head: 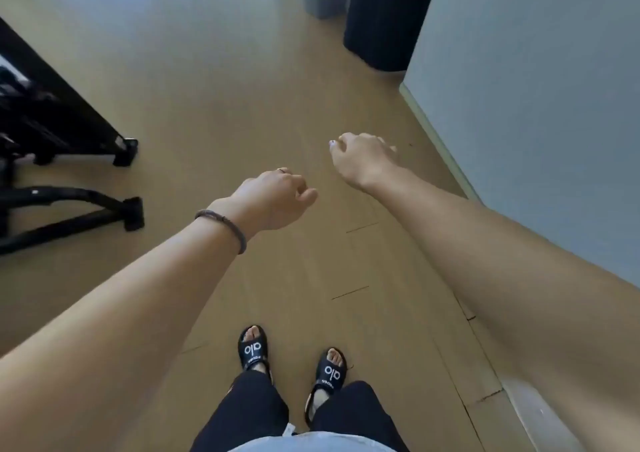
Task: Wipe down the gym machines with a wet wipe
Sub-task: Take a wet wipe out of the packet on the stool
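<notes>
Both hands, left hand (pixel 273 197) and right hand (pixel 363 155), hang loosely curled and hold nothing above bare wood floor (pixel 225 88), a black gym machine frame (pixel 65 129) left of them, a pale wall (pixel 536 88) close right.

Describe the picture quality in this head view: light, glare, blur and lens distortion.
Head view: soft, even daylight. A pale sheen washes the floor at top. The wide lens bows the wall baseboard and stretches the forearms toward the corners. Slight motion blur softens both hands, left and right, and the black machine frame at the left edge.
</notes>
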A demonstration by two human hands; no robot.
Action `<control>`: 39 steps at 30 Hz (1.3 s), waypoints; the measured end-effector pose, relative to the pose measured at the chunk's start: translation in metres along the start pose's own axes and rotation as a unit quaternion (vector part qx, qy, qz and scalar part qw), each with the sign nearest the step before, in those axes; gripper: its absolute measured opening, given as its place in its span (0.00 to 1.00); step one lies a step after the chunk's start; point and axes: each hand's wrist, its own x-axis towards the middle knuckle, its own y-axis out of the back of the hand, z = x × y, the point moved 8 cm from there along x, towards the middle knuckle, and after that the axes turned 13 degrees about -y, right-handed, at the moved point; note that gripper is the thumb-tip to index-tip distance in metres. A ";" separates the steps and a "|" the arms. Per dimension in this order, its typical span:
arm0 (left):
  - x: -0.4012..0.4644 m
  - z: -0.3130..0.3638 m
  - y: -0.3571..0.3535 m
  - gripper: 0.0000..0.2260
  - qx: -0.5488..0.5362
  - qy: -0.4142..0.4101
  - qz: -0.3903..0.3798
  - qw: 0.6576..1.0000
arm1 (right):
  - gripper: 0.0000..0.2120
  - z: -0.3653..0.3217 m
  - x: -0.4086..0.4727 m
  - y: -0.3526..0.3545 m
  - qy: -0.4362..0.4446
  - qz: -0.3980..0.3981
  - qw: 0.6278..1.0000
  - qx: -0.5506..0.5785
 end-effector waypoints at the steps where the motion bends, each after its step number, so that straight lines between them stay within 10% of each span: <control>1: -0.016 -0.018 0.000 0.19 -0.009 0.022 0.002 1.000 | 0.25 -0.019 -0.008 -0.012 0.018 -0.021 1.000 -0.005; 18: -0.376 -0.295 -0.047 0.20 -0.130 0.330 0.081 0.932 | 0.19 -0.348 -0.267 -0.218 0.330 -0.130 0.931 -0.086; 39: -0.642 -0.537 -0.042 0.20 -0.186 0.443 0.166 0.861 | 0.18 -0.646 -0.481 -0.383 0.486 -0.187 0.842 -0.137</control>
